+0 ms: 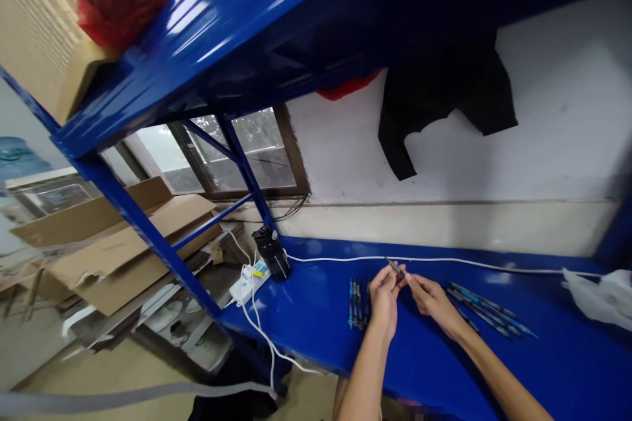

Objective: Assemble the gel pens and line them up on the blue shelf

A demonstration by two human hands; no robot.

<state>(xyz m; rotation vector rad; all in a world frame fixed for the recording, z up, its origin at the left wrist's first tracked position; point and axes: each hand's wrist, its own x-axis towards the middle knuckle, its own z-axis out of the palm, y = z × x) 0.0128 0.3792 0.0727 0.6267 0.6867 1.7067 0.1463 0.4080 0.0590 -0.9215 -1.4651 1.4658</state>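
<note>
Lying beyond the blue shelf post at the far left, an opened cardboard box (133, 247) spreads its flaps below a window (264, 145). Above, a red plastic bag (133, 0) sits on the blue upper shelf (222, 46).

Next to the right come a white power strip (249, 283), with cords trailing over the table edge, and a black bottle (274, 256) standing just beside it. A white cable (340, 259) runs from near the bottle along the back of the blue table (316, 325).

Farther right, a small group of pens (351, 302) lies side by side, partly hidden by the left hand (384, 289); the overlap makes their count hard to tell. That hand grasps 1 slim dark pen (394, 267), pinched between thumb and fingers above the table. The pen slants, its upper end poking out past the left fingertips toward the wall, its lower end reaching the fingertips of the right hand (434, 306). The right thumb and forefinger are closed on that lower end, so the pen bridges the 2 hands.

Right of the hands, a second group of pens (494, 316) lies fanned on the table, some blue, some dark. On the wall above hangs a black cloth (444, 95). At the far right rests a crumpled whitish plastic bag (605, 299).
</note>
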